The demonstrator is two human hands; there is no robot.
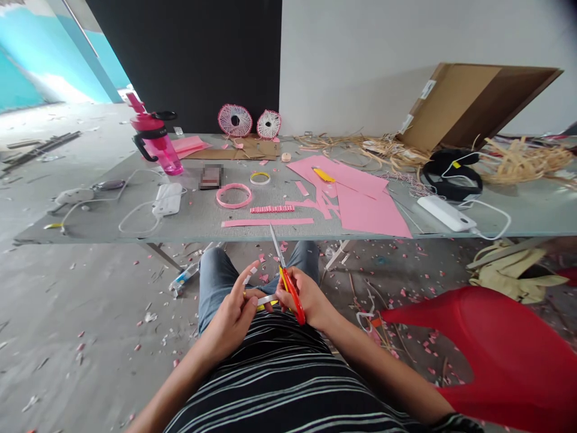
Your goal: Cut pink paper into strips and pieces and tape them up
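Observation:
Low over my lap, my left hand has its thumb and lower fingers closed on a white tape with a yellow inner edge, apparently a small roll. The index finger of that hand points up, and small white pieces stick to the fingertips. My right hand grips scissors with red and yellow handles, blades pointing up toward the table. Its fingertips also meet the right end of the tape. Just beyond the blades, a flat pink paper strip lies near the table edge, with a pleated pink strip behind it.
On the table are a pink ring, a yellow-and-white tape roll, pink sheets, a yellow cutter, a pink bottle and white power banks. A red stool stands at right. Scraps litter the floor.

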